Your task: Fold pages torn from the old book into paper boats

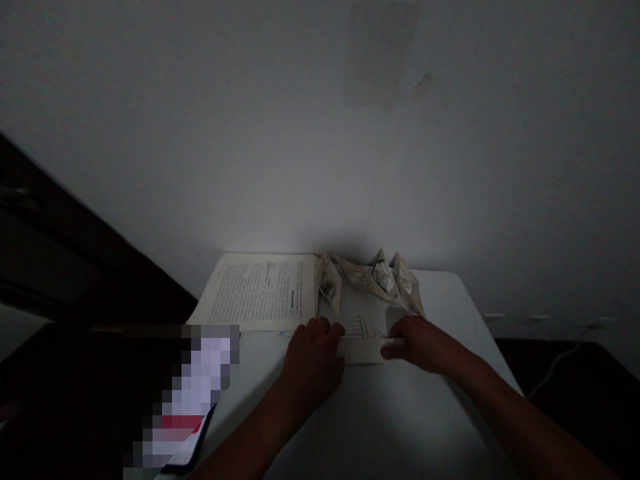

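Between my hands lies a partly folded sheet of printed paper (363, 351) on the white table. My left hand (316, 350) presses on its left side with the fingers curled over it. At the right edge, my right hand (413, 343) pinches the paper between thumb and fingers. Just beyond, several folded paper boats stand in a row: one boat (329, 283) beside the book, another boat (357, 275) in the middle, and more, such as this boat (406, 283), to the right. My left fingertips are partly hidden from view.
An open printed book (260, 287) lies at the table's back left. A phone (193, 427), partly blurred out, sits at the left edge of the white table (390, 420). The wall (300, 133) stands right behind. A cable (557, 363) hangs at the right.
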`<state>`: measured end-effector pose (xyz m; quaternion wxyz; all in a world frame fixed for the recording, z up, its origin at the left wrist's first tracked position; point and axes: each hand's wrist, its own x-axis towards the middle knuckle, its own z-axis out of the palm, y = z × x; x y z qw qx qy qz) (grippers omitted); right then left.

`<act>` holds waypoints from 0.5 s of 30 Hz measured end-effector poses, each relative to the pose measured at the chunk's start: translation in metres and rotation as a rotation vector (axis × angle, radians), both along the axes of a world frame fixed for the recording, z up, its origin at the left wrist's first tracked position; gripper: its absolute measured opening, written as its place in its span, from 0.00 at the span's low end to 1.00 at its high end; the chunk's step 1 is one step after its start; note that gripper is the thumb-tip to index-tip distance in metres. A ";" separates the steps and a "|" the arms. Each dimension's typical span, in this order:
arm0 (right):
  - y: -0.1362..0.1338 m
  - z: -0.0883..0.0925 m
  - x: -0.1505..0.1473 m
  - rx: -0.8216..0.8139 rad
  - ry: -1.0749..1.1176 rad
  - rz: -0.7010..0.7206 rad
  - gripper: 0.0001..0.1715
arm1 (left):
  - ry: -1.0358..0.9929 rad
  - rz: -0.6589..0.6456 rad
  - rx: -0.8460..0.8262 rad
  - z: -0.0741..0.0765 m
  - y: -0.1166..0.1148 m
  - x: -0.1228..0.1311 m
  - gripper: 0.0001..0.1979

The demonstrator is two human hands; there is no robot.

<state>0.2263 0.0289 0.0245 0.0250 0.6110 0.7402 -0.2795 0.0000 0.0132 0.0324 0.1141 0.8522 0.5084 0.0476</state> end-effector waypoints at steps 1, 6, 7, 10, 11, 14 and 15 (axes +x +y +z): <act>0.001 0.000 0.000 -0.013 0.003 -0.003 0.15 | -0.017 -0.042 0.044 0.000 -0.002 0.004 0.13; 0.002 -0.001 0.000 -0.004 -0.006 -0.010 0.15 | -0.058 -0.283 0.158 -0.011 -0.020 0.030 0.06; 0.002 -0.001 0.000 0.001 -0.008 -0.012 0.15 | -0.056 -0.324 0.169 -0.016 -0.024 0.035 0.06; 0.002 -0.001 0.000 0.004 -0.005 -0.014 0.14 | -0.057 -0.380 0.181 -0.027 -0.033 0.042 0.10; 0.003 -0.002 0.000 0.004 -0.004 -0.016 0.14 | -0.052 -0.379 0.188 -0.030 -0.034 0.043 0.12; 0.003 -0.002 0.000 0.003 -0.001 -0.018 0.14 | -0.027 -0.378 0.206 -0.033 -0.035 0.043 0.13; 0.003 -0.002 0.000 0.005 0.001 -0.020 0.14 | -0.019 -0.387 0.213 -0.033 -0.034 0.042 0.13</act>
